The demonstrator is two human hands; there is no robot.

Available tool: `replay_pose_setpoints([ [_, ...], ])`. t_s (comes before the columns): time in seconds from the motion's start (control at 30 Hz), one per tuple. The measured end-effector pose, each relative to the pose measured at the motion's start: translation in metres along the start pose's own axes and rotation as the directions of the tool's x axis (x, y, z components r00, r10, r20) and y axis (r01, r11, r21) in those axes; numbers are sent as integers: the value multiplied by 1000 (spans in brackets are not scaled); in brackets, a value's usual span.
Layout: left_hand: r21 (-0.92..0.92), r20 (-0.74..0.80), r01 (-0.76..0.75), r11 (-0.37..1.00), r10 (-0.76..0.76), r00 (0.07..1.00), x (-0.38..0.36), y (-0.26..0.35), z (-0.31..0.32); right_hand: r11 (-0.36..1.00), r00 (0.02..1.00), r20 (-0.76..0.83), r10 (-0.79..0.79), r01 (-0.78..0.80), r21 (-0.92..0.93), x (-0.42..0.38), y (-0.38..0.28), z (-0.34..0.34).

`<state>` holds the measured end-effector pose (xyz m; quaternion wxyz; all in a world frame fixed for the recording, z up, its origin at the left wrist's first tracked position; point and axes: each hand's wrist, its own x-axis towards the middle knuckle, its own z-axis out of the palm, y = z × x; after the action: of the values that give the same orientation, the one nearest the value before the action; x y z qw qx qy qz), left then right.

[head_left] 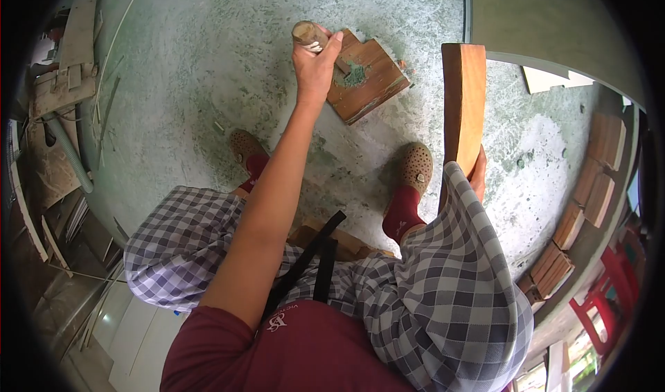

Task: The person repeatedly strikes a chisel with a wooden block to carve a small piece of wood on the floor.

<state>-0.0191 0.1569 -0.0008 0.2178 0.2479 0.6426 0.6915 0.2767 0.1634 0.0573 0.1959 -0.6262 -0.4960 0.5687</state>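
My left hand (pixel 318 70) is closed around a thick round wooden handle (pixel 307 34) with a pale band, held over a board. What the handle's lower end carries is mostly hidden by the hand. A short, narrow brown piece (pixel 343 66) shows beside my fingers. Under it, the brown wooden board (pixel 360 101) with a stepped edge lies on the floor, with green crumbs (pixel 355 75) on top. By my right knee, my right hand (pixel 478 175) grips a long, slightly curved wooden block (pixel 465 94), which stands up beside my leg. The trouser leg partly covers that hand.
My shoes (pixel 416 167) rest on the stained concrete floor (pixel 208 59). Scrap boards (pixel 75 39) and thin strips lie along the left. Stacked bricks (pixel 589 191) line the right edge, near a red plastic chair (pixel 609 288). A large panel edge (pixel 554 32) is at upper right.
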Motion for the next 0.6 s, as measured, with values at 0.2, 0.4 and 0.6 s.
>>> replay_pose_setpoints([
  [0.2,87,106,-113,990,104,989,-8,37,0,998,999,2,-39,39,41,7,24,-4],
  [0.4,34,168,-15,999,9,986,-23,26,12,999,1000,5,-23,24,-40,1,2,-1],
  [0.6,78,248,28,997,-47,967,-26,13,16,999,999,34,34,-34,13,-6,-15,2],
])
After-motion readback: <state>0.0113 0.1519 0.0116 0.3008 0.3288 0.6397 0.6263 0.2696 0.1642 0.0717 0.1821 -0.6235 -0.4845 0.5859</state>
